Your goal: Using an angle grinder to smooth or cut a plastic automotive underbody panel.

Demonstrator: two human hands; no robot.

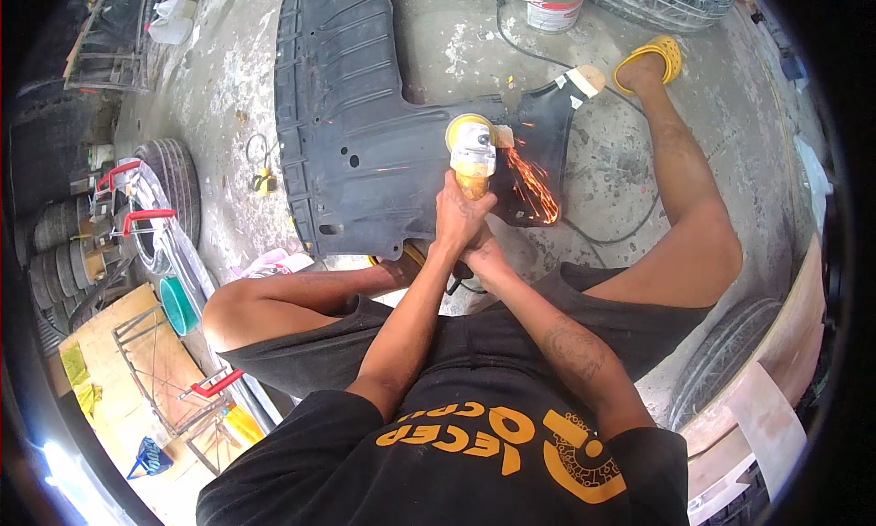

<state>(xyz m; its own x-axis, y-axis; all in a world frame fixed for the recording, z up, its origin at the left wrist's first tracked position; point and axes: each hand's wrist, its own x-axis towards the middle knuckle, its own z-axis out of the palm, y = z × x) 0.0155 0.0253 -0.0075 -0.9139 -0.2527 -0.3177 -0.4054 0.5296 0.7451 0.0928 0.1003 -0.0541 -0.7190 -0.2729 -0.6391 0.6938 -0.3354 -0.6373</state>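
Note:
My left hand point(459, 218) is wrapped round the body of an angle grinder point(473, 156) with a yellow disc guard and a silver head. Behind it, partly hidden by the left wrist, my right hand point(485, 255) grips the rear of the same tool. The grinder head sits over a large black ribbed panel point(356, 124) lying on the floor. Orange sparks point(534, 188) fly from the disc toward the panel's lower right edge. A small beige patch point(505, 136) shows right beside the disc. Pale tape pieces point(577, 83) stick at the panel's right corner.
A dark cord point(630, 234) loops over the concrete floor. My foot in a yellow clog point(673, 59) rests at the right. A bucket point(550, 6) and tires point(662, 1) stand at the back. Red-handled clamps point(146, 218) and a teal tub point(178, 305) are at left.

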